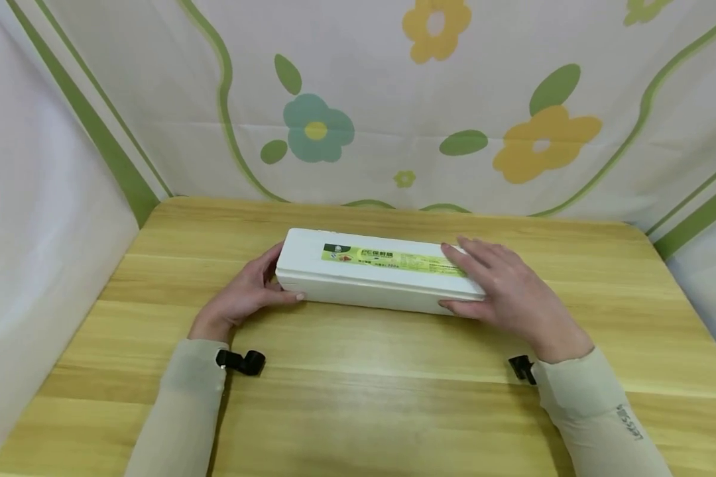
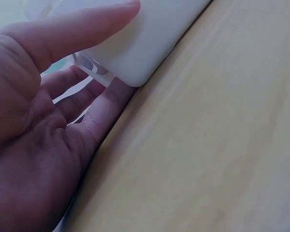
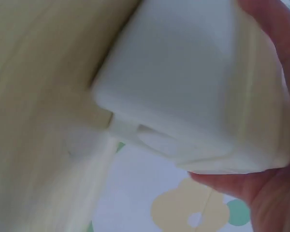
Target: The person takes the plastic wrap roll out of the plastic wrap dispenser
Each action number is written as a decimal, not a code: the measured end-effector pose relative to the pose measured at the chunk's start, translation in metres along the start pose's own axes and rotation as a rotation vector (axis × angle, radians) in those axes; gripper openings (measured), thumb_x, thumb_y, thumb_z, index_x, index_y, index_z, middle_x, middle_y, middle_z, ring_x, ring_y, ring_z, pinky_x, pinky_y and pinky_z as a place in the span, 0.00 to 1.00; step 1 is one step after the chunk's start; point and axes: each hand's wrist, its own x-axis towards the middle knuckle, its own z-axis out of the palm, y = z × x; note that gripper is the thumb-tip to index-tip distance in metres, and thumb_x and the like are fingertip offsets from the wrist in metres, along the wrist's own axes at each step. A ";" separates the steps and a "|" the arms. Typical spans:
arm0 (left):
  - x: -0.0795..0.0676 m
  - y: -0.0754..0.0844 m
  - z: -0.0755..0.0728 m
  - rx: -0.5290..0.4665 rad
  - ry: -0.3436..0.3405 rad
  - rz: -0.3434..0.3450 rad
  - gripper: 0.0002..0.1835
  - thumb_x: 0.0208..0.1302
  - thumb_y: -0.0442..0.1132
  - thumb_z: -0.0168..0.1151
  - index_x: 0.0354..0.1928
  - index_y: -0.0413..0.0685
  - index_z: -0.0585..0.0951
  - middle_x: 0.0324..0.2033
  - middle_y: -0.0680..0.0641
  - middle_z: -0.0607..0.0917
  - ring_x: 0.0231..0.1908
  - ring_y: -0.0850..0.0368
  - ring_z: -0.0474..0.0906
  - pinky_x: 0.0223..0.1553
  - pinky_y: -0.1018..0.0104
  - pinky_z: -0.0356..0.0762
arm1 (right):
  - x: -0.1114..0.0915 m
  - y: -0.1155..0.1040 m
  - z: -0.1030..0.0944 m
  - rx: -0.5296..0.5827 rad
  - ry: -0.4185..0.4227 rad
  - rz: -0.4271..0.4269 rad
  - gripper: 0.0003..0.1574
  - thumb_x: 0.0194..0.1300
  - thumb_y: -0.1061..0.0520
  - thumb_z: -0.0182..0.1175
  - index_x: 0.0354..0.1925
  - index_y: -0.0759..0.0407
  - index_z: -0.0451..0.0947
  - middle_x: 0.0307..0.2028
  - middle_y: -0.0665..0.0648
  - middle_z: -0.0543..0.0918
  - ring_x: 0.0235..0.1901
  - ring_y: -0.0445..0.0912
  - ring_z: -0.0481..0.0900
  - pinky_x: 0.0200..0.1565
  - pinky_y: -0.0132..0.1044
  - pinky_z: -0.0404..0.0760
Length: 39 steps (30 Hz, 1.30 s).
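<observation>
A long white cling film box [image 1: 382, 268] with a green and yellow label [image 1: 394, 259] lies across the wooden table, its right end slightly nearer to me. My left hand [image 1: 247, 291] holds the left end, its thumb along the front face and its fingers round the end and behind. In the left wrist view the left thumb [image 2: 87, 29] lies against the white front. My right hand [image 1: 510, 291] grips the right end, fingers over the lid and thumb on the front. The right wrist view shows the box's end [image 3: 169, 72] beside that hand [image 3: 275, 193].
The wooden table [image 1: 358, 397] reaches back to a white curtain [image 1: 382, 79] printed with flowers and leaves. More curtain [image 1: 36, 199] hangs along the left side. A small black camera mount [image 1: 250, 362] sticks out from the left sleeve, another [image 1: 521, 368] from the right sleeve.
</observation>
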 end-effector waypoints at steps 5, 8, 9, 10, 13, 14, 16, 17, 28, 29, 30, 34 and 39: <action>-0.003 -0.001 0.001 0.005 0.004 -0.005 0.62 0.57 0.31 0.83 0.87 0.63 0.55 0.82 0.47 0.63 0.76 0.44 0.63 0.60 0.74 0.80 | -0.007 -0.001 -0.003 0.071 -0.060 0.151 0.67 0.46 0.42 0.88 0.79 0.51 0.69 0.71 0.68 0.77 0.68 0.67 0.77 0.62 0.67 0.80; -0.004 0.001 0.001 -0.010 0.002 0.007 0.62 0.57 0.30 0.82 0.87 0.62 0.56 0.82 0.47 0.63 0.75 0.44 0.62 0.60 0.74 0.81 | -0.009 0.003 -0.003 0.085 -0.033 0.126 0.68 0.43 0.43 0.90 0.78 0.56 0.70 0.66 0.67 0.79 0.63 0.64 0.79 0.58 0.63 0.84; -0.004 0.002 0.001 -0.011 0.000 0.014 0.61 0.57 0.29 0.82 0.87 0.62 0.56 0.82 0.46 0.63 0.75 0.44 0.63 0.60 0.74 0.81 | -0.009 0.004 -0.003 0.087 -0.024 0.101 0.67 0.45 0.42 0.89 0.78 0.57 0.71 0.65 0.67 0.80 0.62 0.64 0.79 0.58 0.63 0.84; -0.003 0.003 0.001 -0.015 -0.003 0.020 0.61 0.57 0.29 0.82 0.87 0.62 0.56 0.82 0.46 0.63 0.74 0.45 0.63 0.60 0.73 0.81 | -0.009 0.005 -0.003 0.091 -0.010 0.074 0.66 0.48 0.39 0.87 0.77 0.59 0.71 0.64 0.68 0.81 0.62 0.64 0.79 0.58 0.63 0.84; 0.000 0.005 0.001 -0.024 -0.008 0.036 0.61 0.58 0.27 0.81 0.87 0.63 0.56 0.81 0.47 0.64 0.73 0.45 0.65 0.60 0.73 0.81 | -0.006 0.009 -0.005 0.116 0.021 0.008 0.60 0.61 0.28 0.75 0.76 0.63 0.71 0.63 0.70 0.80 0.61 0.66 0.79 0.58 0.64 0.82; 0.001 0.006 0.001 -0.025 -0.010 0.040 0.60 0.58 0.27 0.81 0.87 0.63 0.57 0.81 0.47 0.65 0.72 0.45 0.65 0.60 0.73 0.81 | -0.005 0.010 -0.006 0.124 0.026 -0.008 0.58 0.65 0.27 0.70 0.75 0.65 0.71 0.63 0.70 0.80 0.60 0.66 0.79 0.57 0.65 0.83; 0.002 0.007 0.000 -0.020 -0.010 0.040 0.60 0.58 0.28 0.81 0.87 0.63 0.57 0.80 0.46 0.65 0.72 0.45 0.66 0.60 0.73 0.81 | -0.003 0.011 -0.006 0.133 0.028 -0.020 0.57 0.66 0.29 0.71 0.75 0.66 0.71 0.63 0.71 0.80 0.60 0.67 0.78 0.56 0.65 0.83; 0.003 0.007 -0.001 -0.013 -0.010 0.037 0.60 0.58 0.28 0.81 0.87 0.63 0.56 0.80 0.46 0.65 0.71 0.45 0.67 0.60 0.73 0.82 | -0.002 0.011 -0.007 0.139 0.026 -0.017 0.57 0.63 0.33 0.77 0.74 0.67 0.71 0.63 0.72 0.80 0.60 0.68 0.78 0.55 0.66 0.83; -0.002 -0.001 -0.003 0.014 -0.001 0.005 0.61 0.58 0.31 0.82 0.87 0.65 0.55 0.81 0.46 0.65 0.72 0.43 0.67 0.58 0.73 0.82 | 0.002 0.004 -0.007 0.054 -0.016 0.063 0.66 0.39 0.44 0.91 0.75 0.55 0.75 0.62 0.65 0.84 0.58 0.62 0.83 0.49 0.61 0.88; -0.002 -0.001 -0.002 0.014 -0.001 0.004 0.62 0.58 0.31 0.82 0.87 0.65 0.55 0.81 0.46 0.65 0.72 0.43 0.67 0.58 0.73 0.82 | 0.002 0.005 -0.007 0.050 -0.021 0.059 0.66 0.39 0.43 0.91 0.75 0.55 0.76 0.62 0.65 0.85 0.58 0.63 0.84 0.49 0.61 0.88; -0.002 -0.002 -0.002 0.013 0.000 0.004 0.62 0.58 0.31 0.83 0.87 0.65 0.55 0.81 0.46 0.64 0.73 0.44 0.66 0.58 0.73 0.82 | 0.002 0.006 -0.008 0.050 -0.020 0.052 0.66 0.38 0.42 0.91 0.75 0.55 0.76 0.61 0.65 0.85 0.57 0.62 0.84 0.49 0.61 0.88; -0.001 -0.001 -0.001 0.006 0.007 0.007 0.62 0.57 0.31 0.83 0.87 0.67 0.55 0.80 0.47 0.65 0.72 0.44 0.66 0.58 0.72 0.83 | 0.004 0.007 -0.012 0.048 -0.032 0.059 0.68 0.36 0.39 0.91 0.74 0.54 0.77 0.61 0.65 0.86 0.56 0.62 0.85 0.50 0.59 0.88; 0.001 0.001 0.000 -0.008 0.008 0.000 0.62 0.56 0.31 0.84 0.86 0.67 0.56 0.80 0.48 0.65 0.72 0.45 0.66 0.59 0.72 0.83 | 0.008 0.003 -0.013 0.061 -0.072 0.155 0.69 0.34 0.35 0.91 0.72 0.56 0.78 0.62 0.63 0.85 0.59 0.63 0.84 0.58 0.62 0.82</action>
